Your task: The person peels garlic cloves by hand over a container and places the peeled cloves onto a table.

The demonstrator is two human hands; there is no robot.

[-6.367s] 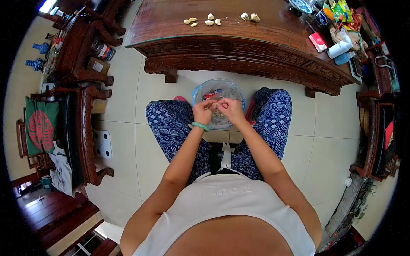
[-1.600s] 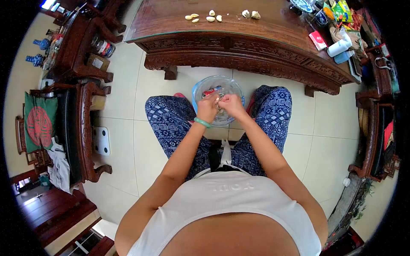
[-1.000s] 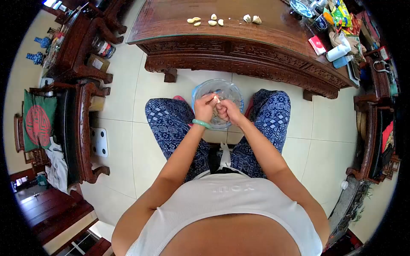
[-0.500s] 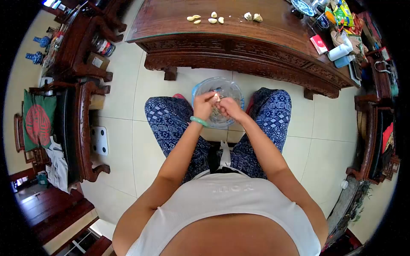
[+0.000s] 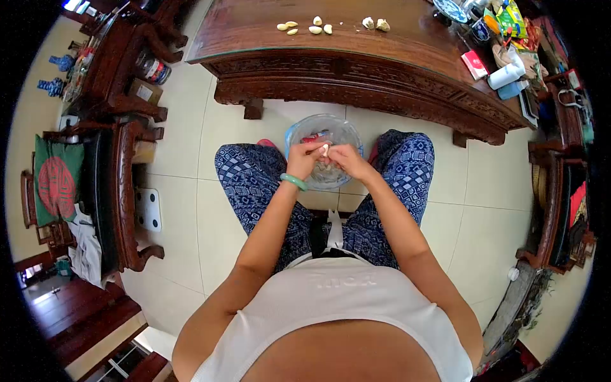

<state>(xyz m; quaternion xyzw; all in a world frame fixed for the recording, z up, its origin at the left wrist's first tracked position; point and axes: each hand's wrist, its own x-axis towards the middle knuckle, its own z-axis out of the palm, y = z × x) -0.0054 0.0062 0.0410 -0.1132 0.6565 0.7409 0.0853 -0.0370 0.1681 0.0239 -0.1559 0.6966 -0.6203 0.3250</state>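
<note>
My left hand (image 5: 303, 158), with a green bangle on its wrist, pinches a small pale garlic clove (image 5: 325, 149). My right hand (image 5: 349, 162) meets it there, its fingertips closed on the same clove. Both hands are over a lined waste bin (image 5: 347, 129) between my knees, and something red and pale scraps lie inside it. On the dark wooden table (image 5: 254, 39) ahead lie several loose garlic cloves (image 5: 316, 30). To their right sit two larger garlic pieces (image 5: 382, 25) that look unpeeled.
At the table's right end stand a white bottle (image 5: 506, 75), a red-and-white box (image 5: 474, 65), a blue-and-white plate (image 5: 451, 10) and colourful packets (image 5: 511, 22). A white scale (image 5: 148, 209) lies on the tiled floor at left, beside a carved wooden chair (image 5: 127, 191).
My right hand has shifted slightly up, its fingers now straighter at the clove. The clove sits a little lower and shows whiter. More of the red thing in the bin shows.
</note>
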